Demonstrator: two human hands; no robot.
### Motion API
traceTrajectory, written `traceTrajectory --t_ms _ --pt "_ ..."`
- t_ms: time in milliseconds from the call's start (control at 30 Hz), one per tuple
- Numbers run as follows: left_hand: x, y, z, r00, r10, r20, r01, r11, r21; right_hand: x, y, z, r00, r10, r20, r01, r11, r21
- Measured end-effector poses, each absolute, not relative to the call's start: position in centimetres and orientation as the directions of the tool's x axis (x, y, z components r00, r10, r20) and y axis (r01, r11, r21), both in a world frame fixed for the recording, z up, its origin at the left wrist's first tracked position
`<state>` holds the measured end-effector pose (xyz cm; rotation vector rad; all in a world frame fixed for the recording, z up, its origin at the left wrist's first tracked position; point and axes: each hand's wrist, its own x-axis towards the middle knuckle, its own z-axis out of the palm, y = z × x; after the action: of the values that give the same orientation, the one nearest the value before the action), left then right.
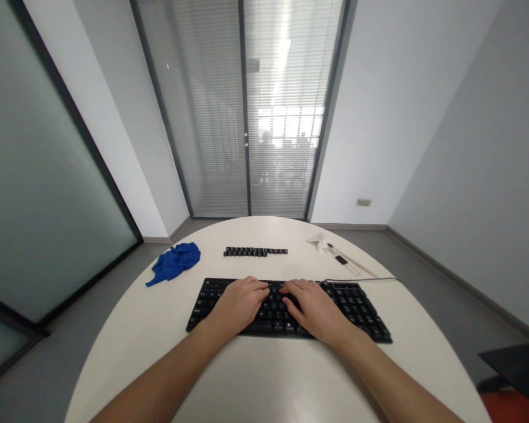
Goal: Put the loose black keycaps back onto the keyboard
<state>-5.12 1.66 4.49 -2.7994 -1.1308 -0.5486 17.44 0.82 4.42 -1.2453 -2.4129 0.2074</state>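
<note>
A black keyboard [268, 325] lies across the table in front of me. My left hand [242, 301] rests on its middle-left keys, fingers bent and close together, their tips at the keys near the centre. Just right of it, my right hand [311, 305] lies over the centre-right keys with thumb and forefinger apart. Both hands look open, and no held thing shows in either. The keys under the palms and fingertips are hidden. Beyond the keyboard, several loose black keycaps [247, 252] stand lined up in rows.
A crumpled blue cloth [176, 261] lies at the left of the round white table [264, 376]. At the back right are a white tissue [320, 241] and a thin tool with wire loops [341, 259]. The keyboard's cable [365, 279] runs off right. A chair [518, 376] stands lower right.
</note>
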Motion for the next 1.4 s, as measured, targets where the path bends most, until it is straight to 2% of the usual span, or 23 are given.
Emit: traceTrajectory --t_ms 367,633,1000,1233,1333,1400 --pt "-4.5 1.3 5.3 0.681 0.697 0.226 0.718 -0.696 -0.018 17.2 0.7 4.8 -0.512 0.811 0.284 0.756 0.582 -0.299" --pt "-4.7 1.1 5.9 0.659 0.722 0.211 0.724 -0.685 0.079 17.2 0.7 4.7 -0.537 0.791 0.292 0.742 0.608 -0.283" --pt "-5.6 1.4 5.2 0.660 0.697 0.279 0.679 -0.713 0.176 17.4 0.8 4.5 -0.549 0.779 0.302 0.731 0.623 -0.278" --pt "-5.7 2.9 4.9 0.556 0.757 0.343 0.709 -0.647 0.280 17.6 0.7 4.5 -0.554 0.778 0.295 0.735 0.624 -0.265" --pt "-4.9 4.5 5.4 0.455 0.812 0.365 0.805 -0.551 0.222 17.6 0.7 4.4 -0.550 0.782 0.292 0.742 0.618 -0.259" --pt "-4.3 6.0 5.9 0.445 0.824 0.351 0.855 -0.507 0.106 17.6 0.7 4.5 -0.548 0.785 0.288 0.745 0.615 -0.260"
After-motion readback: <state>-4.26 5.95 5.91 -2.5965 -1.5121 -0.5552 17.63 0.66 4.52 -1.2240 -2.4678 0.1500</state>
